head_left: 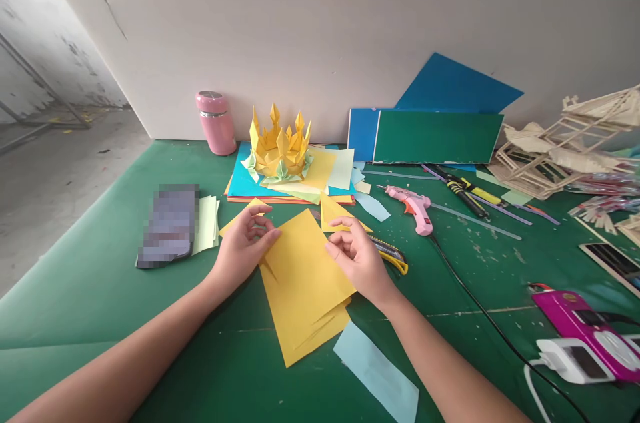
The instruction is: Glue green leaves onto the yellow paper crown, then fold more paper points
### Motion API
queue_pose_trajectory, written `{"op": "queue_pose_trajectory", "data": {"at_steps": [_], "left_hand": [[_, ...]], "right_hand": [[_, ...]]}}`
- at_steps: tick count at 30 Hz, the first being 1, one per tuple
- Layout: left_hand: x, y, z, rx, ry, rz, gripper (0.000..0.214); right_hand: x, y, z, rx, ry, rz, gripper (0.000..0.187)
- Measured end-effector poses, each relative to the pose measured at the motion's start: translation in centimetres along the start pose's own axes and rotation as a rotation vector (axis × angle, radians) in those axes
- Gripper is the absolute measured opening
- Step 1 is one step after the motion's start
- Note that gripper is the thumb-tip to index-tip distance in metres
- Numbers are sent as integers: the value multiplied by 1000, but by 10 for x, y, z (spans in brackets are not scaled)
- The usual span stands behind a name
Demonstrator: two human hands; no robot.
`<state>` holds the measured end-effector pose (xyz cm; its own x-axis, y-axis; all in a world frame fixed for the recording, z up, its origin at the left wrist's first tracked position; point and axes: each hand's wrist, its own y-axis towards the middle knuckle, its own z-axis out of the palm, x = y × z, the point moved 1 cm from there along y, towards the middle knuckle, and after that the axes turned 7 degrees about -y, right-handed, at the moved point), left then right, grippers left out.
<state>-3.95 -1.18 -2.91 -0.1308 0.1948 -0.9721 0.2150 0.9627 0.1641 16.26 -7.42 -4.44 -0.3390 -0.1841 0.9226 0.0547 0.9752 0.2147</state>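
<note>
On the green mat | our left hand, loosely open, touches the left edge of the yellow sheet | our right hand curls on its right edge, grip unclear

Head camera looks forward and down, close over the table.

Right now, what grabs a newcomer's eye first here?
The yellow sheets at centre on the green table, with the left hand and right hand on their top edge. Behind them, a spiky yellow paper crown sits on a stack of coloured paper, pink bottle to its left.
</note>
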Motion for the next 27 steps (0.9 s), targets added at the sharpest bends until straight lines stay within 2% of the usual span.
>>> {"op": "queue_pose_trajectory", "data": {"at_steps": [3, 5, 10, 12, 17, 23, 27], "left_hand": [[-2, 1, -1, -49, -137, -60, 41], [-3, 1, -1, -49, -210, -107, 47], [-5, -3, 4, 61, -317, -258, 62], [-5, -4, 5, 80, -298, -264, 62], [-6, -3, 3, 31, -265, -241, 56], [-10, -5, 5, 88, -333, -297, 56], [-11, -7, 8, 138, -427, -359, 53]], "right_hand": [[2, -1, 1, 32, 7, -25, 10], [3, -1, 1, 24, 1, -32, 10], [0, 0, 2, -40, -2, -1, 10], [-1, -1, 2, -25, -4, -13, 12], [-3, -2, 4, 95, 79, -59, 17], [-7, 1, 3, 22, 215, -49, 13], [-6, 2, 4, 29, 219, -12, 19]]}}
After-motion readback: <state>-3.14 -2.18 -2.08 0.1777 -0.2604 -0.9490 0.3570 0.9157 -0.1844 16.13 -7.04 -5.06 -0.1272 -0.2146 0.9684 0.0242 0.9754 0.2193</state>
